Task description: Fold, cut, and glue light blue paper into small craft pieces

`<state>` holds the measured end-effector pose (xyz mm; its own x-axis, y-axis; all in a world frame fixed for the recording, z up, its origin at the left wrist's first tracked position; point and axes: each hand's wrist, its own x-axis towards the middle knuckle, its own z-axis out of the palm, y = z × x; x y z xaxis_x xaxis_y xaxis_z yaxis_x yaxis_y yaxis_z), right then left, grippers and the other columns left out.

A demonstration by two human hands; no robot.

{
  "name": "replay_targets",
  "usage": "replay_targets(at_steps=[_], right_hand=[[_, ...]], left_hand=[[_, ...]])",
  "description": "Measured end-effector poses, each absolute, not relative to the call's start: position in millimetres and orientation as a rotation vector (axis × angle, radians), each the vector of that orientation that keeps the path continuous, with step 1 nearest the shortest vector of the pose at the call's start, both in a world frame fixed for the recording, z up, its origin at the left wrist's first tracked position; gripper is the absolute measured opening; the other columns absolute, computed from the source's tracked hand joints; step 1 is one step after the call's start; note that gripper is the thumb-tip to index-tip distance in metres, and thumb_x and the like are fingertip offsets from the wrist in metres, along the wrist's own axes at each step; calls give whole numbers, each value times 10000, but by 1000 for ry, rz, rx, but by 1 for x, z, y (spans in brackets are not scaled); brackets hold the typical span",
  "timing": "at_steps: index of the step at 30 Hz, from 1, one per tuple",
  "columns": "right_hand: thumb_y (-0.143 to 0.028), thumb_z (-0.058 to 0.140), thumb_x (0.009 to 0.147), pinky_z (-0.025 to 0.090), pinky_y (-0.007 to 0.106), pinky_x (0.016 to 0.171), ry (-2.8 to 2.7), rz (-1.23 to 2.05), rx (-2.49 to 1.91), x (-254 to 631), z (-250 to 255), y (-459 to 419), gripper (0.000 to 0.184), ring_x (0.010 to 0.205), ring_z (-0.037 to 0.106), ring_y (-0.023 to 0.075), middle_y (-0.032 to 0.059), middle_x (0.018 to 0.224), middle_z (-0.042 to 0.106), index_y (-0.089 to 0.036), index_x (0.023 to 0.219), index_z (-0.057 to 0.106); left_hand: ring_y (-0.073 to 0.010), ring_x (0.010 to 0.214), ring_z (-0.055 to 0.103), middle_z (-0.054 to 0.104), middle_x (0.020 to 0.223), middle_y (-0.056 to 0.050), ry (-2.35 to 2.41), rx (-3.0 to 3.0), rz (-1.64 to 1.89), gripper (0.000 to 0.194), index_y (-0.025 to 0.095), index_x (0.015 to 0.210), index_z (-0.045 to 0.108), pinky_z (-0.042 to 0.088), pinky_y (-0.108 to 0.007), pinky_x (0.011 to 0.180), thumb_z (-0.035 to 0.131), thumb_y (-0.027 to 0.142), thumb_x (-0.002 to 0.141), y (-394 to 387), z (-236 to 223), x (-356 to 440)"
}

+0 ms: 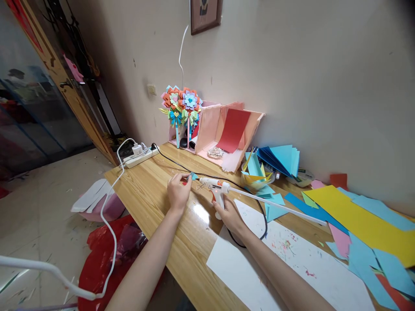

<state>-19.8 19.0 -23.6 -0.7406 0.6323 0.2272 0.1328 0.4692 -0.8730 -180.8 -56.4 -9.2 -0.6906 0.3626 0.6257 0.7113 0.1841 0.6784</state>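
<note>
My right hand (229,212) is wrapped round the handle of a white glue gun (216,188). A long white glue stick (279,205) sticks out of the gun's back end, toward the right. In my left hand (179,191) a small blue piece of paper (193,176) is pinched between thumb and fingers. The gun's nozzle points left at this paper, close to it; whether they touch I cannot tell. A black cord (266,220) loops on the table beside my right hand. Under my right forearm lies a large white sheet (240,276) with coloured specks.
Paper flowers (184,103) stand by a pink cardboard box (210,129) at the wall. A bowl (257,180) holds folded papers. Coloured sheets, including a yellow one (363,220), cover the right side. A power strip (141,157) sits at the left corner, its white cable hanging off the edge.
</note>
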Motion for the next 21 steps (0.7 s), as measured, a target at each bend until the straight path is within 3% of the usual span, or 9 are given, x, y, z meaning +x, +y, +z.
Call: replay_targets(at_steps=[21], right_hand=[[-291, 433, 791, 337, 249, 556, -2204, 1204, -643, -20, -25, 19, 152, 577, 457, 123, -25, 635, 519, -175, 714, 494]], left_hand=[[-151, 705, 573, 639, 725, -12, -2121, -1041, -1405, 90, 187, 725, 607, 401, -295, 752, 552, 243, 769, -57, -5, -175]])
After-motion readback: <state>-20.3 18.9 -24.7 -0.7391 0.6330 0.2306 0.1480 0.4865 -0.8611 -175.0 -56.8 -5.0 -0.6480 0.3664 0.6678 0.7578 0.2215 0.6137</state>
